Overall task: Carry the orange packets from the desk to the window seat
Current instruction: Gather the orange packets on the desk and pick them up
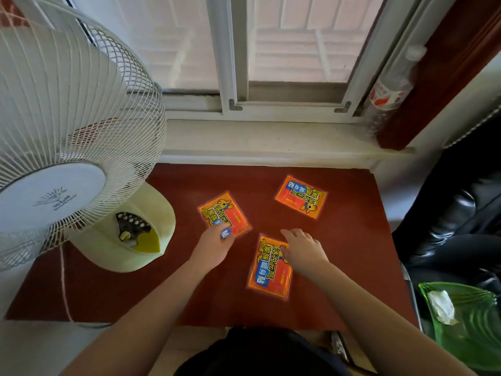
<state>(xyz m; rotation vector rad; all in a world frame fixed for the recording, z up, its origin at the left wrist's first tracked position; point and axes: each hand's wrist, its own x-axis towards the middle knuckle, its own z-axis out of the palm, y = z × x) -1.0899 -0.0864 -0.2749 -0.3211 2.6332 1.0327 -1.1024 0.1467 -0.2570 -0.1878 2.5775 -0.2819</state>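
Three orange packets with blue and yellow print lie flat on a dark red surface (pixel 352 253) below a window. My left hand (pixel 214 246) pinches the near corner of the left packet (pixel 222 213); a blue bit of it shows between my fingers. My right hand (pixel 303 251) has its fingertips curled on the top edge of the near packet (pixel 271 270). The third packet (pixel 301 197) lies untouched at the far right, apart from both hands.
A white standing fan (pixel 67 118) with a cream base (pixel 141 226) fills the left side. A pale window sill (pixel 271 137) runs behind the red surface, with a plastic bottle (pixel 390 88) at its right end. A black leather seat (pixel 461 226) and a green glass dish (pixel 471 321) are at the right.
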